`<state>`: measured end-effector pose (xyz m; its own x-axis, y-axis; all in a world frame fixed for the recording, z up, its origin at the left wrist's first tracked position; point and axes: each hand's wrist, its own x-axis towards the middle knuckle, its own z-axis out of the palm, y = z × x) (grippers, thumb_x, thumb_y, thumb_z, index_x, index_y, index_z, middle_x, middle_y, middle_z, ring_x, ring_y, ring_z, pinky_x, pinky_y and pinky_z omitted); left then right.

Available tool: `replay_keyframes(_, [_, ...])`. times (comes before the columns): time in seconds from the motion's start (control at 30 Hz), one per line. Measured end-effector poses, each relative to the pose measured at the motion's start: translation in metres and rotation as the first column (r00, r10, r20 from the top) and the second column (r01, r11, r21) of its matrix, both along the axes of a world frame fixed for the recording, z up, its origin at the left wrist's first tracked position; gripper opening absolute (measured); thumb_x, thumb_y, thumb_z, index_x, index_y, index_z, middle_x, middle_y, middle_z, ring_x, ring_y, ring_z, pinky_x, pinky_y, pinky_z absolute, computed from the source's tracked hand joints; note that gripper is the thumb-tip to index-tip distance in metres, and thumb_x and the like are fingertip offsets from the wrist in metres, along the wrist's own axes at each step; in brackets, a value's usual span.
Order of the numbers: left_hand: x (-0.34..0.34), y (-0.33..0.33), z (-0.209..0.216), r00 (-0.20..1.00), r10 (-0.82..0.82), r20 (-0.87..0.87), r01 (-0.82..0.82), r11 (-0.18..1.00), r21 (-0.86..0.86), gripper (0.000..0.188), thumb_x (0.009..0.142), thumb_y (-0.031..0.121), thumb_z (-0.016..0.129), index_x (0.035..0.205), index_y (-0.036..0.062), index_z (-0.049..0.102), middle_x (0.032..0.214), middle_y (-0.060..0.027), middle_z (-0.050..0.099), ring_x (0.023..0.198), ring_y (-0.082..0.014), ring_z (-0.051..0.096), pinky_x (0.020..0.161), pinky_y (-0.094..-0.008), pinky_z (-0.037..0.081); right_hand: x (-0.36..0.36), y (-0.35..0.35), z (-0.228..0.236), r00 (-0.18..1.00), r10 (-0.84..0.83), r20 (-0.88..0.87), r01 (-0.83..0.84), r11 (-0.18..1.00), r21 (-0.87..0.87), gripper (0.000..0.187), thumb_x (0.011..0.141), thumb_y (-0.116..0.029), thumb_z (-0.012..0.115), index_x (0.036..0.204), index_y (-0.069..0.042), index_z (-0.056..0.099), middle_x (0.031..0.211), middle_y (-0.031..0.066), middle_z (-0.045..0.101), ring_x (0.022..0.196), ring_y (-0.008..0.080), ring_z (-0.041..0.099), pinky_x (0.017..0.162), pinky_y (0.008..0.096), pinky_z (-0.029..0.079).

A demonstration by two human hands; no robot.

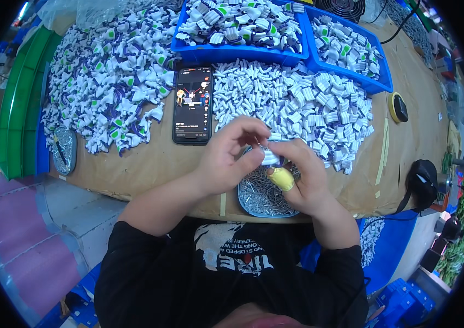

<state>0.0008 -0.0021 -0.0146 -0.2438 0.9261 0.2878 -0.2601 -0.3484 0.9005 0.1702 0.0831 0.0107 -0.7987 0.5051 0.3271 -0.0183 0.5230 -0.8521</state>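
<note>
Two hands (222, 163) (312, 183), fingers (250, 160) nearly closed, pinch one white piece (271, 158) above one tray (267, 215).

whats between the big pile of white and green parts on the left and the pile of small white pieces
A black phone, screen lit, in the head view.

Your brown-covered work table (412, 142) carries a tray of metal pins (267, 214) at your edge. Beyond lie a smartphone (192, 117) and a heap of white pieces (297, 104); to your left, loose white-and-purple parts (106, 82); behind, blue bins (232, 53).
</note>
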Motion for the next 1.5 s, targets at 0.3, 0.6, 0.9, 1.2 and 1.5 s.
replay_keyframes(0.3, [-0.006,0.0,0.005,0.94,-0.201,-0.277,0.18,0.979,-0.1,0.026,0.097,0.022,0.051,0.095,-0.0014,0.062,0.075,-0.0043,0.058,0.067,-0.0104,0.053,0.062,-0.0255,0.043,0.003,-0.012,-0.009,0.974,-0.107,-0.2,-0.035,0.801,-0.598,0.044,0.072,-0.004,0.078,0.111,0.001,0.057,0.095,0.0087,0.062,0.084,0.0136,0.06,0.076,0.0273,0.047])
replay_keyframes(0.6, [-0.009,-0.005,0.009,0.809,-0.565,0.164,0.588,0.774,-0.237,0.029,0.099,0.028,0.048,0.091,0.0018,0.059,0.066,0.0028,0.048,0.056,-0.0034,0.04,0.051,-0.0206,0.032,0.015,0.005,-0.006,0.98,0.17,-0.101,-0.195,0.917,-0.348,0.056,0.064,-0.008,0.085,0.113,0.004,0.06,0.087,0.0109,0.065,0.078,0.0154,0.061,0.068,0.0271,0.047])
replay_keyframes(0.9, [-0.007,-0.008,0.013,0.71,-0.544,0.447,0.687,0.674,-0.272,0.033,0.1,0.029,0.045,0.107,0.0,0.059,0.069,0.0035,0.049,0.053,-0.0013,0.034,0.047,-0.0183,0.027,0.006,0.005,-0.01,0.959,0.127,-0.252,-0.186,0.957,-0.225,0.039,0.071,-0.008,0.079,0.106,0.002,0.066,0.073,0.0069,0.061,0.059,0.0141,0.055,0.052,0.0255,0.04])
replay_keyframes(1.2, [-0.002,-0.004,0.013,0.788,-0.439,0.431,0.592,0.734,-0.333,0.033,0.1,0.032,0.045,0.101,0.0017,0.058,0.064,0.0052,0.044,0.053,-0.0015,0.034,0.047,-0.0192,0.027,0.006,0.011,-0.004,0.991,0.116,-0.063,-0.125,0.98,-0.154,0.057,0.067,-0.023,0.085,0.112,0.003,0.06,0.083,0.0094,0.06,0.067,0.0154,0.056,0.06,0.0254,0.041])
replay_keyframes(1.5, [-0.004,-0.004,0.012,0.865,-0.46,0.199,0.5,0.765,-0.406,0.032,0.099,0.031,0.047,0.085,0.0036,0.057,0.064,0.0038,0.049,0.055,-0.0021,0.041,0.049,-0.02,0.031,0.001,0.007,-0.01,1.0,0.013,0.002,-0.013,0.986,0.167,0.049,0.067,-0.03,0.083,0.099,-0.002,0.059,0.075,0.0089,0.058,0.063,0.021,0.056,0.055,0.03,0.042])
